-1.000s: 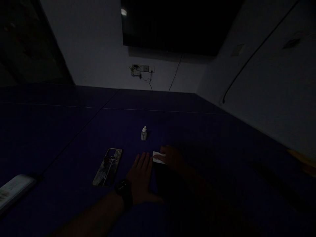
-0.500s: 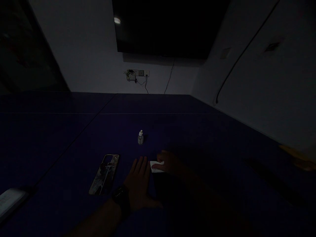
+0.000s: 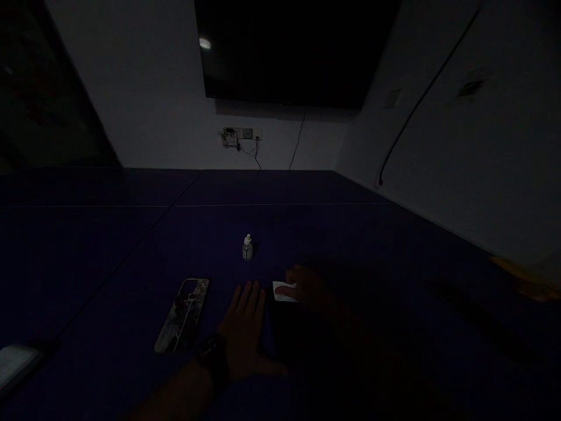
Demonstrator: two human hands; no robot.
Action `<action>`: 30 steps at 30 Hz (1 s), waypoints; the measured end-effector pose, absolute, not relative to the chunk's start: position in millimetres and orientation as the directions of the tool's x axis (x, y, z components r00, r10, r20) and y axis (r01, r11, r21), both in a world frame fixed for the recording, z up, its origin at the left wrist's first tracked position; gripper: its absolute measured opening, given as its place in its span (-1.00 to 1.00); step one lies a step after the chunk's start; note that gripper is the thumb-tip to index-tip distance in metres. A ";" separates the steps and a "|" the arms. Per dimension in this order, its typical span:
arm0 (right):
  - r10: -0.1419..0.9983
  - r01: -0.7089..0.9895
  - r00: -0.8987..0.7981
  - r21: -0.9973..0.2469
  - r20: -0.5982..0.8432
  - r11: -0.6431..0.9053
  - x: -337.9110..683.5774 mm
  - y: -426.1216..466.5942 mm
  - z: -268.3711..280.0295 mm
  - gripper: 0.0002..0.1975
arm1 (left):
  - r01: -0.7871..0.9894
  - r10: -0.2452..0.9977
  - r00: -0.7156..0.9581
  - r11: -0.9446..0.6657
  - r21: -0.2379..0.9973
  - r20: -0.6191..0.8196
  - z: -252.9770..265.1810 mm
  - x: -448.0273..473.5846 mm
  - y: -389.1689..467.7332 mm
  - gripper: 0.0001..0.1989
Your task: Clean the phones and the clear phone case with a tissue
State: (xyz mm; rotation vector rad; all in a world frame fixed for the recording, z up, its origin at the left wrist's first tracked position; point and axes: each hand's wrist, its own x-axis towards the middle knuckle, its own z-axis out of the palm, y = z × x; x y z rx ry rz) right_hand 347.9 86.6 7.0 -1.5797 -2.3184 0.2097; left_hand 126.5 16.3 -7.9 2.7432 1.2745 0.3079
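At the left edge of the dark blue-purple table [image 3: 131, 310] lies a pale, block-shaped object [image 3: 17, 362], cut off by the frame. Next comes a flat phone case [image 3: 182, 316] with a dark grey printed picture and a pale streak, its long axis running away from the person and leaning right, its camera cutout at the far end. The left hand [image 3: 243, 336], a black watch [image 3: 211, 352] on its wrist, lies flat and spread, grasping nothing; the watch's display is unreadable. Beyond its fingertips a small clear bottle with a white dropper cap [image 3: 248, 248] stands upright, its label too small to read. Right of the left hand is a flat black object [image 3: 284, 333]; its left edge runs away from the person, but shadow hides its long axis. At its far end, the right hand [image 3: 309, 289] pinches a white, folded cloth or tissue [image 3: 284, 294], longer crosswise, its free end pointing left. Farther right lies a long dark strip [image 3: 477, 318], then something yellow-orange [image 3: 519, 275].
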 end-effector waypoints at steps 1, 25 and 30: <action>0.931 0.885 -0.308 -0.301 0.194 0.356 347.7 87.4 6.7 -0.71 | 0.746 0.767 0.628 -0.641 0.180 0.130 -7.3 126.8 16.3 0.44; 0.928 0.867 -0.317 -0.337 0.196 0.367 348.5 90.0 8.2 -0.69 | 0.750 0.767 0.629 -0.642 0.159 0.128 -5.4 127.5 16.5 0.42; 0.909 0.842 -0.367 -0.344 0.198 0.415 334.3 87.6 4.2 -0.71 | 0.736 0.753 0.643 -0.658 0.158 0.142 -10.3 124.9 18.2 0.40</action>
